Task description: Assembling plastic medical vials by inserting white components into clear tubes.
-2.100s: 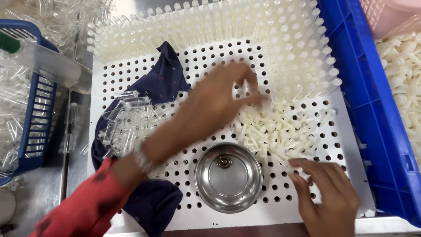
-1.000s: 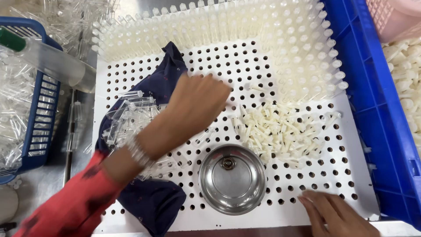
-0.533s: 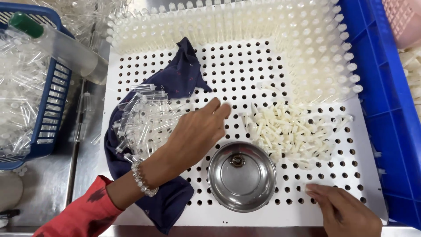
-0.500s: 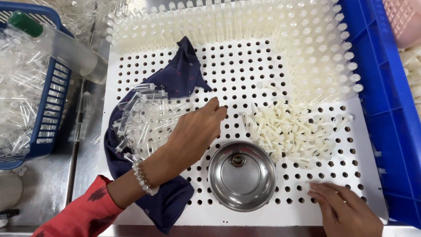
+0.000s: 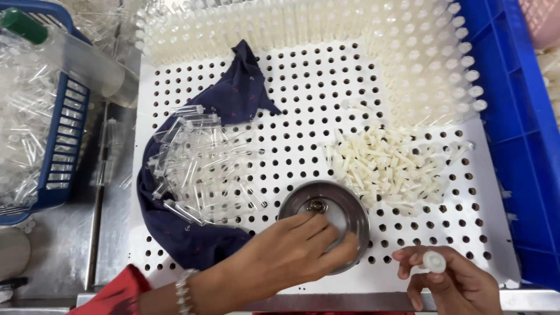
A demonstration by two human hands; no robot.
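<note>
A white perforated board [image 5: 303, 105] fills most of the view, hemmed by a blue crate wall [image 5: 519, 134] on its right and a blue basket [image 5: 61, 146] of clear tubes on its left; its far edge and far right corner are packed with upright white tubes [image 5: 431, 64]. The open stretch of bare holes lies in the board's middle. A dark blue cloth [image 5: 233, 105] carries a loose pile of clear tubes [image 5: 198, 163], lying at mixed angles. A heap of white plugs [image 5: 391, 169] sits right of centre. The steel bowl [image 5: 326, 216] rests near the front edge, mouth up. The left hand [image 5: 291, 254] reaches in from lower left, palm down, fingers spread loosely inside the bowl, not clenched. The right hand [image 5: 452, 286] pinches a small round white cap [image 5: 434, 261] at the front edge, its flat face upward.
</note>
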